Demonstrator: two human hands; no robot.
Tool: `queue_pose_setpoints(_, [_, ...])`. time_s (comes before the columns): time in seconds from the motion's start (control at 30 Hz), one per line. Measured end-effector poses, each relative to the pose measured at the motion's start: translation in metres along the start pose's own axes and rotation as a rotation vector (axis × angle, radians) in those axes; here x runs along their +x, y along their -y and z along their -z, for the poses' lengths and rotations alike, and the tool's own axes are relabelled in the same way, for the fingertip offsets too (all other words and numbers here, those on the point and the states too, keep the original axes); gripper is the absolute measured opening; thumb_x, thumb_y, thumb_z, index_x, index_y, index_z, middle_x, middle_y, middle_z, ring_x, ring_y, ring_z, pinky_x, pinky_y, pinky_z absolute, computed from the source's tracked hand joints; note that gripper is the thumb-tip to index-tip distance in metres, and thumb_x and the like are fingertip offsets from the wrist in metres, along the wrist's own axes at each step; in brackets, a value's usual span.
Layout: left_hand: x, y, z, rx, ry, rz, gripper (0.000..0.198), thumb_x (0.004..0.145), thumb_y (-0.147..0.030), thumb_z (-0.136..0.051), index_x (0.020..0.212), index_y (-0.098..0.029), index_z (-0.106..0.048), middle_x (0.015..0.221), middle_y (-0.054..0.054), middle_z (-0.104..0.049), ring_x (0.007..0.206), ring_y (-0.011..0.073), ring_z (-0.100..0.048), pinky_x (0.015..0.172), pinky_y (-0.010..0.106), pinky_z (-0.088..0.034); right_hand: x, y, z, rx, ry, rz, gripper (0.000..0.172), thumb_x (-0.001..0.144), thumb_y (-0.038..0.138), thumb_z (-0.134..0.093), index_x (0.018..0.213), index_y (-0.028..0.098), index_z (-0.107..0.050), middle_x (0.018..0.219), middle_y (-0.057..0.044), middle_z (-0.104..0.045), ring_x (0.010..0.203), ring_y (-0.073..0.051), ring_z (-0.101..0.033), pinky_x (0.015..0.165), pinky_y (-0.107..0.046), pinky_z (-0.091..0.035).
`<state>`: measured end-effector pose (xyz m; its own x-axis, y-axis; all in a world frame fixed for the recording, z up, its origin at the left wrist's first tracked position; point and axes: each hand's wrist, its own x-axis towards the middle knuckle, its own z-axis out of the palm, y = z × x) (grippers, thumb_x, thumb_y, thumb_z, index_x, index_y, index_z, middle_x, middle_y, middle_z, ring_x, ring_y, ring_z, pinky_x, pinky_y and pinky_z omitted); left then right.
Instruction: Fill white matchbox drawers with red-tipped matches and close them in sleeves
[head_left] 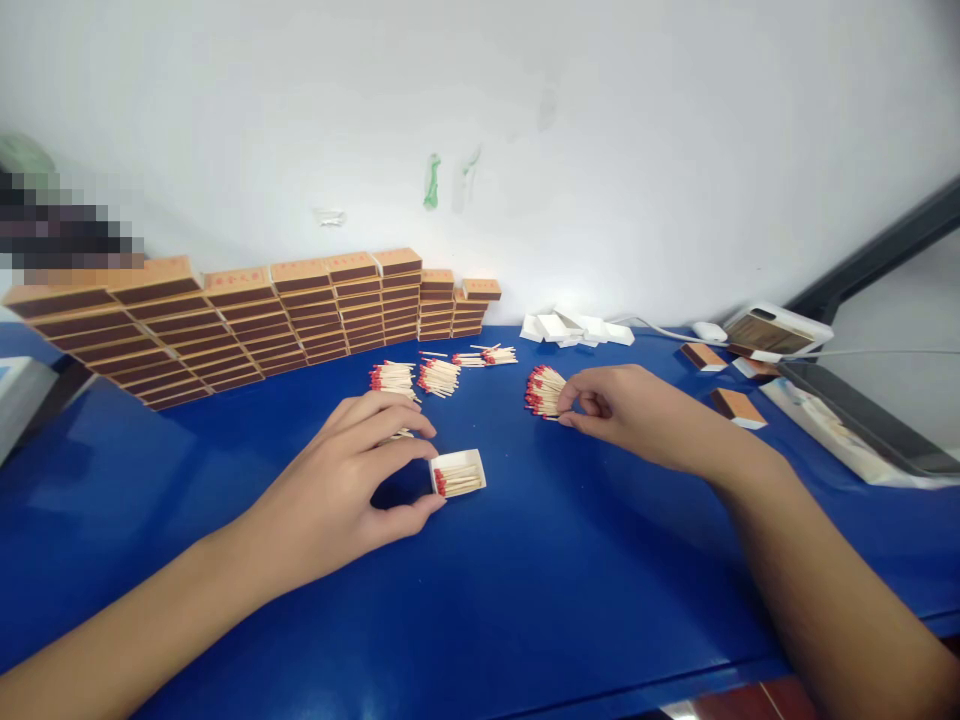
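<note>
My left hand (360, 470) rests on the blue table (525, 580), its thumb and fingers curled around the left end of a small white matchbox tray (459, 473) that holds red-tipped matches. My right hand (622, 405) lies further right, fingers pinched on a fanned bundle of matches (544, 390) that rests on the table. Between and behind the hands lie several small piles of loose matches (439, 375).
A long stacked wall of brown matchboxes (247, 320) runs along the back left against the white wall. Empty white trays (574, 328) lie at the back centre. Loose brown box sleeves (739, 405), a tablet (862, 410) and a cable sit at the right.
</note>
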<state>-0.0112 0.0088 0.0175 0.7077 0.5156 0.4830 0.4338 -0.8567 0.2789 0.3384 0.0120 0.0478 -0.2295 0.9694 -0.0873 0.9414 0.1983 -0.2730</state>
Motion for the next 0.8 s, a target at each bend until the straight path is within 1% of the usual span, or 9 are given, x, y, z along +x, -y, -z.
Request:
queue_pose_setpoints(0.23, [0.0001,-0.0016,-0.0002,-0.005,0.002,0.0,0.015,0.095,-0.028,-0.077,0.109,-0.022,-0.075,0.122,0.007,-0.074,0.127,0.0283,-0.063,0.108,0.047,-0.052,-0.0008,-0.0005,-0.0025,-0.01,0.004,0.008,0.014,0.094,0.029,-0.063,0.092,0.023,-0.075,0.077,-0.002,-0.071,0.065,-0.017,-0.061,0.06,-0.03,-0.039])
queue_pose_setpoints(0.43, [-0.0004,-0.0004,0.0002,-0.003,0.002,0.005,0.017,0.095,-0.028,-0.078,0.11,-0.022,-0.075,0.122,0.007,-0.074,0.126,0.0278,-0.063,0.109,0.048,-0.052,-0.0016,0.0062,-0.0004,-0.02,0.03,-0.007,0.016,0.095,0.031,-0.063,0.085,0.022,-0.071,0.073,-0.001,-0.069,0.061,-0.016,-0.058,0.059,-0.03,-0.038])
queue_pose_setpoints(0.63, [-0.0004,-0.0005,-0.0001,-0.002,0.011,0.003,0.016,0.095,-0.03,-0.078,0.11,-0.022,-0.076,0.122,0.007,-0.074,0.126,0.028,-0.063,0.108,0.048,-0.052,-0.0014,0.0034,-0.0018,-0.004,0.033,-0.008,0.017,0.095,0.034,-0.063,0.086,0.022,-0.072,0.073,-0.001,-0.07,0.061,-0.017,-0.058,0.058,-0.031,-0.038])
queue_pose_setpoints(0.8, [0.0004,-0.0016,0.0012,-0.002,0.022,0.008,0.015,0.096,-0.03,-0.077,0.109,-0.023,-0.076,0.123,0.007,-0.074,0.126,0.0281,-0.063,0.108,0.048,-0.053,-0.0011,0.0027,-0.0006,0.041,0.065,-0.003,0.016,0.095,0.033,-0.062,0.09,0.022,-0.073,0.079,-0.002,-0.073,0.066,-0.018,-0.062,0.06,-0.031,-0.041])
